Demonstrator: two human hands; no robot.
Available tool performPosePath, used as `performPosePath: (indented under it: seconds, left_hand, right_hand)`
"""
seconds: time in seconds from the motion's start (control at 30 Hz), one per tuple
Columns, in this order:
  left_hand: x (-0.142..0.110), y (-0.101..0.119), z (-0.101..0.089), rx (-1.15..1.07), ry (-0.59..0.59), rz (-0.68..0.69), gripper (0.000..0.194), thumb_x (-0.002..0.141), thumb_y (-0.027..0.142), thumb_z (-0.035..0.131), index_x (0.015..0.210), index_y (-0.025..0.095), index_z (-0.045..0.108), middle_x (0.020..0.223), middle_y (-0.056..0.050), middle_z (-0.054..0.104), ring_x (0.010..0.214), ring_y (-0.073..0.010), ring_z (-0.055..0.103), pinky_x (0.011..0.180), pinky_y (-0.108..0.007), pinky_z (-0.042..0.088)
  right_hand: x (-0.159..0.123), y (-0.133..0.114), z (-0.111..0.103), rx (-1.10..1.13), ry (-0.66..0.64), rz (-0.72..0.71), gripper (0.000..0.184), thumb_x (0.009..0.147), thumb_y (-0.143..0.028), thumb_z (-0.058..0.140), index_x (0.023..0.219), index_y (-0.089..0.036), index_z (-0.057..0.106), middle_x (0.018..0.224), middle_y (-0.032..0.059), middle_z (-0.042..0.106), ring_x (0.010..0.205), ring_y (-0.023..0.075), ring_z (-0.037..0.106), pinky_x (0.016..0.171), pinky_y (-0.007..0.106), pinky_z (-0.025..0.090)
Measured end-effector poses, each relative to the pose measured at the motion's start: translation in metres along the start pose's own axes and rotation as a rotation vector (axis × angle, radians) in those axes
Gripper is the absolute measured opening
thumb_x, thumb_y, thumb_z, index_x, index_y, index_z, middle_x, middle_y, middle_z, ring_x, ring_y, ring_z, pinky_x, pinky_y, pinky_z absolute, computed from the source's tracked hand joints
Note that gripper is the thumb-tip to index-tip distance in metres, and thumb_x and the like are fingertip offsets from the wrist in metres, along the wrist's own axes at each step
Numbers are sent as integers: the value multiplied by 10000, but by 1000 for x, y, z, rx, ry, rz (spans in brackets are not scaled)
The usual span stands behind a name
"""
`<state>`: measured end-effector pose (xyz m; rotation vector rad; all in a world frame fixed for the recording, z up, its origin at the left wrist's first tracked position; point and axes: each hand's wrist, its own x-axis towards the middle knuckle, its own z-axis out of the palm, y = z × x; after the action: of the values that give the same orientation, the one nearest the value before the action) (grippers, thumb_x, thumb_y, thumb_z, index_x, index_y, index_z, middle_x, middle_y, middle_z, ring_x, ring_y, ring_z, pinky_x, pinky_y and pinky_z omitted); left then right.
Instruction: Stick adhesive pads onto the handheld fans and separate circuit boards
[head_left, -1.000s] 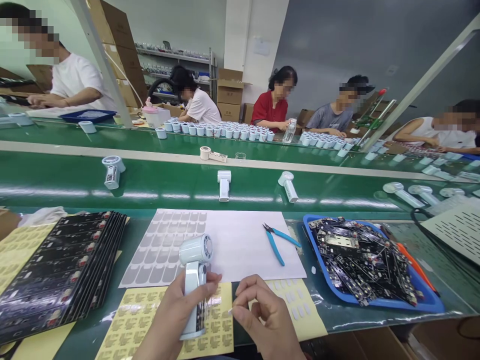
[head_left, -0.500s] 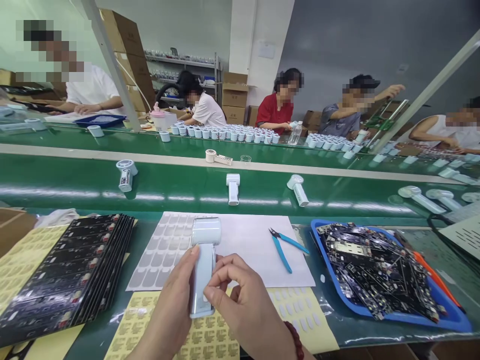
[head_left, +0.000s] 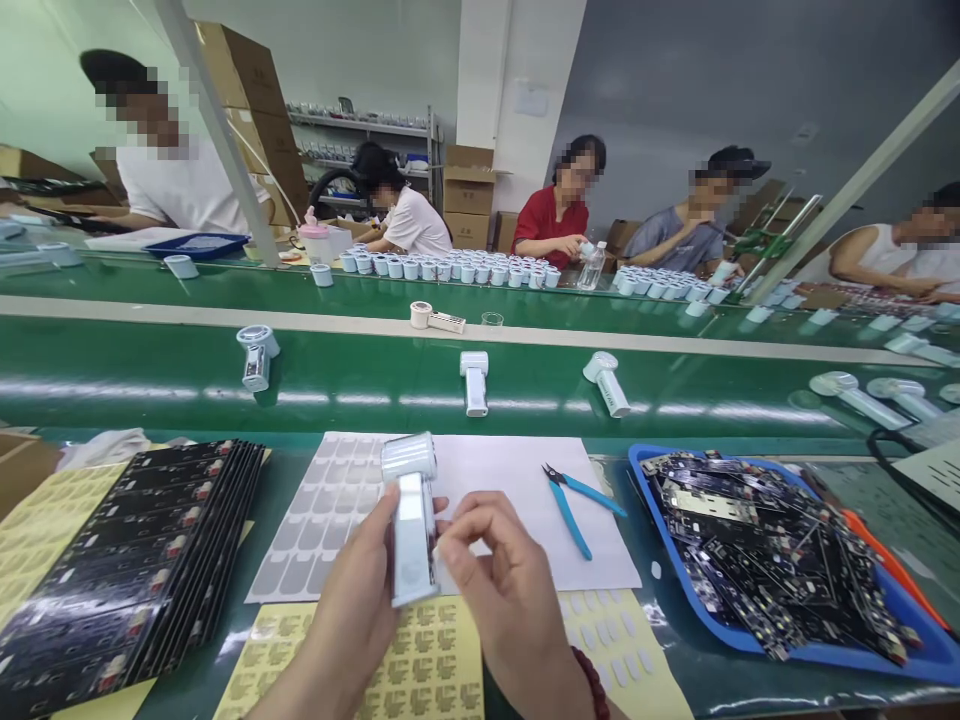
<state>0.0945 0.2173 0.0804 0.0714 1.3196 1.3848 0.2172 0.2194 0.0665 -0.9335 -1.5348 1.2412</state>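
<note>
My left hand (head_left: 358,560) is wrapped round the handle of a pale blue handheld fan (head_left: 412,540), its round head pointing away from me. Close by the handle's right side, my right hand (head_left: 504,575) has thumb and forefinger pinched together. Something small and whitish shows at those fingertips, too unclear to name. Beneath the fan lie a white sheet with grey stickers (head_left: 304,525) and a yellow sheet of printed labels (head_left: 427,655). Small oval stickers (head_left: 611,630) sit on yellow backing at the right. Blue-handled side cutters (head_left: 570,515) rest on the white sheet.
A blue tray (head_left: 934,650) of circuit boards stands right; stacked black board panels (head_left: 112,570) lie left. Beyond, more fans (head_left: 474,385) sit on the green conveyor belt (head_left: 360,375). Several co-workers sit across it, near rows of pale blue cups (head_left: 450,268).
The fan has tilted slightly and its lower end has risen. My right hand has drawn a little to the right, away from the handle. The view has shifted slightly.
</note>
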Motion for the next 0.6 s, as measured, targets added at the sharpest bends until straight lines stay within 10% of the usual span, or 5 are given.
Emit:
performPosePath:
  seconds: [0.23, 0.4, 0.6]
  left_hand:
    - [70, 52, 33, 80, 39, 255, 98, 895, 137, 616, 988, 125, 644, 829, -38, 695, 713, -143, 678, 651, -264, 561]
    - [146, 75, 51, 228, 130, 326, 271, 917, 317, 641, 1134, 154, 634, 1082, -71, 669, 865, -182, 662, 727, -365, 582]
    - [195, 99, 48, 403, 360, 497, 402, 904, 334, 653, 1271, 185, 587, 1289, -111, 607, 1089, -260, 627, 889, -476, 550]
  right_hand:
    - [-5, 46, -1, -698, -80, -148, 524, 887, -150, 542, 1409, -154, 502, 1198, 160, 727, 1071, 317, 708, 804, 425, 616]
    - [-18, 86, 19, -956, -86, -387, 742, 750, -22, 630, 1456, -175, 463, 1054, 115, 777, 916, 291, 749, 661, 327, 645]
    - [-18, 100, 24, -1065, -1, -520, 491, 816, 13, 562, 1276, -153, 601, 832, 92, 729, 738, 258, 708, 587, 306, 573]
